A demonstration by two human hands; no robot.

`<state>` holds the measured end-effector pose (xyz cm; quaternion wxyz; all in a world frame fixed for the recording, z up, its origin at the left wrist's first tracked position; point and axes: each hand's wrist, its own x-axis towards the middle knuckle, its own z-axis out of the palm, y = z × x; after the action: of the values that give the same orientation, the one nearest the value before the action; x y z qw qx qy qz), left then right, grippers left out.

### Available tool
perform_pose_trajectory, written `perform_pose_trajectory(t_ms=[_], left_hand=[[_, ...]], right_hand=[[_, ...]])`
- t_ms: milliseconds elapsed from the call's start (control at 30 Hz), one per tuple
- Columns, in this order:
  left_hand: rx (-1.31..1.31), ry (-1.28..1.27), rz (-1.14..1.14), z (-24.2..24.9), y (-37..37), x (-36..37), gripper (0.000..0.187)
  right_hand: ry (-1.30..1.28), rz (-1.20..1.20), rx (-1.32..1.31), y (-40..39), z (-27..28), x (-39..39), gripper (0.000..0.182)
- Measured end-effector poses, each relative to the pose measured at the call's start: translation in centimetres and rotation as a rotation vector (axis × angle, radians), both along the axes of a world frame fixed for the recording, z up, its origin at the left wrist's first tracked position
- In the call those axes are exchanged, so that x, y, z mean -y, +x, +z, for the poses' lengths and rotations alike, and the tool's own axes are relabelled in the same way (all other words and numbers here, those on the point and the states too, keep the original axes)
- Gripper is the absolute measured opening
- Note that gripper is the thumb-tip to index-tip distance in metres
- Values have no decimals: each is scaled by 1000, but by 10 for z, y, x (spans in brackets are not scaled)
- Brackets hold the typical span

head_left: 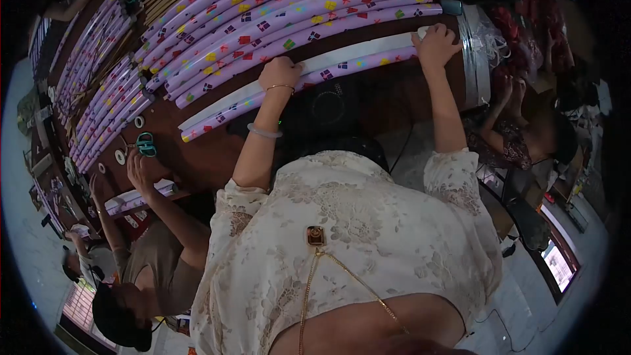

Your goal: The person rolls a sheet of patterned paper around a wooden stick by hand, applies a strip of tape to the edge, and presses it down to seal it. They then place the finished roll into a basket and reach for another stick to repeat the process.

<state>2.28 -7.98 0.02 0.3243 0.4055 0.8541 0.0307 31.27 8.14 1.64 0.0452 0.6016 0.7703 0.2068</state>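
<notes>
Left hand, right hand pressing one purple roll

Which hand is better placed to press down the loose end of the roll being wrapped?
Probably the right hand: it already rests at the end of the half-wrapped roll, while the left hand sits mid-roll.

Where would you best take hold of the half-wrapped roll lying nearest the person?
Probably at both ends, coming from above on the near side. The half-wrapped roll is long, thin and lies flat across the table; the left hand and right hand already press on it far apart.
</notes>
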Motion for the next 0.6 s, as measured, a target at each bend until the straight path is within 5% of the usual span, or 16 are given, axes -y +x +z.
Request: perform_pose_trajectory(t_ms=[333, 467, 600], left_hand=[[-12, 56, -3, -3, 0, 3, 37], [-17, 31, 14, 3, 2, 1, 31], [-4, 31, 14, -5, 0, 1, 31]], right_hand=[[147, 154, -193, -2, 4, 10, 35], [-447, 255, -491, -46, 2, 34, 21], [-496, 272, -510, -66, -15, 43, 15]])
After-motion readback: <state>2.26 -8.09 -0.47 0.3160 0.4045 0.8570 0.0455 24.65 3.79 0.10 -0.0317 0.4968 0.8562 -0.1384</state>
